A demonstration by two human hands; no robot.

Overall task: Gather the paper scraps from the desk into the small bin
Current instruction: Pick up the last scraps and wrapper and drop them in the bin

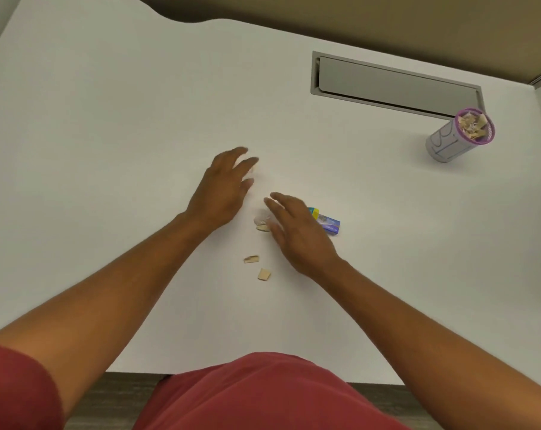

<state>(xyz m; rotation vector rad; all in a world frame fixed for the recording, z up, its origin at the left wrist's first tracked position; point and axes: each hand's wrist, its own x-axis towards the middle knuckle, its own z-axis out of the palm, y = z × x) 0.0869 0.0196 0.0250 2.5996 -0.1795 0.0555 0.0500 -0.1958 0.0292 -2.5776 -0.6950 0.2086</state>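
Both hands hovered palm-down over the tabletop (108, 125), left hand (222, 187) and right hand (297, 231) with fingers spread, pinching nothing, likely bracketing the scrap cluster (262, 221) to sweep it together. Two tan scraps (251, 259) (263, 274) lay nearer the body; the small bin (449, 144), already holding scraps, stood well apart at far right, a blue box (328, 223) just beside the right hand.

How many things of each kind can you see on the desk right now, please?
Loose tan paper scraps in plain view: 3
Crumpled white scrap: 1
Small bin, holding scraps: 1
Blue box: 1
Total: 6
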